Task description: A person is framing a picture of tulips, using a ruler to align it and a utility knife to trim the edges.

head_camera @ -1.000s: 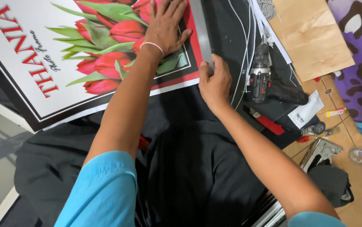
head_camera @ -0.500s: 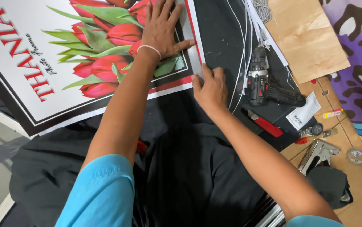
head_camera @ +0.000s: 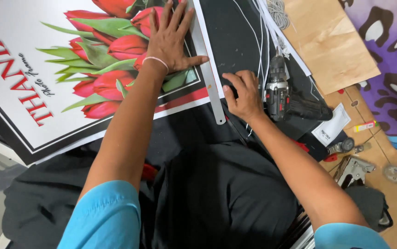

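The left hand (head_camera: 173, 39) is pressed flat, fingers spread, on the tulip print (head_camera: 69, 78) near its right edge (nothing is gripped); a metal ruler (head_camera: 207, 74) is laid along that edge, touched by the thumb; the right hand (head_camera: 242, 94) is curled on the black mat (head_camera: 235, 41) just beside the cordless drill (head_camera: 281, 90), its grip closed on something too small to tell.
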